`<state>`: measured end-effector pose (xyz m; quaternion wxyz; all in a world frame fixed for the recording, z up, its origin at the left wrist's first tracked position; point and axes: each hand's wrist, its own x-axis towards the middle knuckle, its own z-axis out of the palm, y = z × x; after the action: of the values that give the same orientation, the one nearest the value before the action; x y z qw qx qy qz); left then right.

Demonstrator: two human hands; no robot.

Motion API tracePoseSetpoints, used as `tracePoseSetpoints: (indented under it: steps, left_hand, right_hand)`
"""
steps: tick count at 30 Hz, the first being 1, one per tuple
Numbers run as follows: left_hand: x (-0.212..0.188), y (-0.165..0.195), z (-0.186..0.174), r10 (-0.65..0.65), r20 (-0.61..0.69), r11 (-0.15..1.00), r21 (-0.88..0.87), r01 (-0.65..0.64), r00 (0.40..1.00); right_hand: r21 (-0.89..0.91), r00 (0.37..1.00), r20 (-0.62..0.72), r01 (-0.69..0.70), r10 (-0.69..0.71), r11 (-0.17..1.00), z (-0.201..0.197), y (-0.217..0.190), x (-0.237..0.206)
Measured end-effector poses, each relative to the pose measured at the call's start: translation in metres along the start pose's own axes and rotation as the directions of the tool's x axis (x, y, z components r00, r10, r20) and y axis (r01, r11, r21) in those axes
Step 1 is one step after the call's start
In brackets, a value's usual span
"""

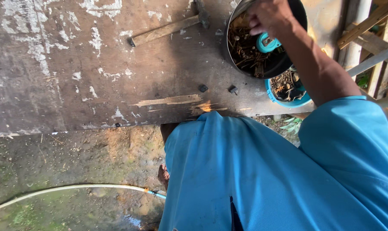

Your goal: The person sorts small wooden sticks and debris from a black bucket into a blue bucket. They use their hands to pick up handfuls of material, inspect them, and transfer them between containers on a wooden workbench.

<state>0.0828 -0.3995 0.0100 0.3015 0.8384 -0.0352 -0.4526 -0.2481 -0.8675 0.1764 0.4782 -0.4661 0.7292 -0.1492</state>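
You wear a bright blue shirt (254,171) with short sleeves; the right sleeve (352,128) ends above the elbow, leaving your forearm bare. One bare foot (163,174) shows below.

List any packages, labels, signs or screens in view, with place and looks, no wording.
No packages, signs or screens show.
Teal tape measure: in the dark round bucket at the top right, under the right hand; rounded case, with a small grey patch that may be a label.

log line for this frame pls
right hand: reaching into round dark metal pot of rusty nails | left hand: out of view | wooden-handled hammer: on worn tabletop
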Motion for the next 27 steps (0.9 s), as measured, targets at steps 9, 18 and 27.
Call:
tracePoseSetpoints:
  steps: [9, 18, 27]
  left_hand:
    - [0.006, 0.023, 0.003, -0.350, 0.074, 0.551, -0.790, 0.269, 0.934]
    - [0.004, 0.009, -0.011, -0.433, 0.106, 0.411, -0.861, 0.301, 0.895]
    - [0.038, -0.037, -0.009, -0.473, 0.041, 0.340, -0.913, 0.225, 0.880]
  right_hand:
    - [0.497, 0.936, 0.045, -0.324, 0.349, 0.805, 0.061, -0.020, 0.016]
    - [0.351, 0.907, -0.156, -0.319, 0.391, 0.880, 0.079, -0.014, 0.053]
    - [0.236, 0.911, -0.186, -0.323, 0.369, 0.916, 0.089, 0.021, 0.118]
